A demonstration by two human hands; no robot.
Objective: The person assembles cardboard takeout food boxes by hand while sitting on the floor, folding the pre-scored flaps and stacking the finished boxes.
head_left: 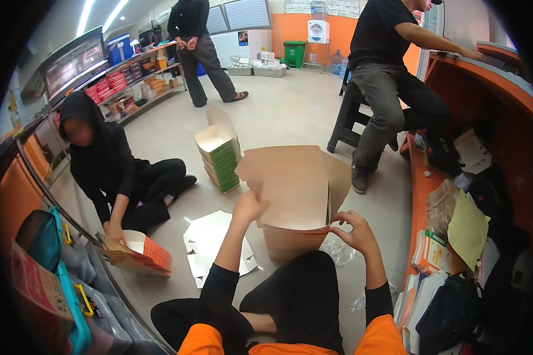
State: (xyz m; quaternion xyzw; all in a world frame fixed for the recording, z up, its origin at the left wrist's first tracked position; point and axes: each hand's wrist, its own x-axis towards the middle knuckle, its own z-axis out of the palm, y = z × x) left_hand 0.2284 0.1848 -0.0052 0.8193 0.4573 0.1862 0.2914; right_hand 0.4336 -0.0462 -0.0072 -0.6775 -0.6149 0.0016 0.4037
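the left hand's [250,209] fingers clasp the left edge of a brown cardboard stack [293,192]; the right hand [359,233] pinches its near right corner. left of the left fingers lies a flat white carton [218,241]; beyond them stand green cartons [225,168].

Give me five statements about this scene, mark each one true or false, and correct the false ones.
1. The left hand is at the left side of the brown cardboard stack. True.
2. White cardboard lies on the floor to the left of the brown cardboard stack. True.
3. The right hand is on the white cardboard. False: the right hand is at the right edge of the brown cardboard stack.
4. The stool is white. False: the stool is black.
5. The green bin stands to the left of the water dispenser. True.
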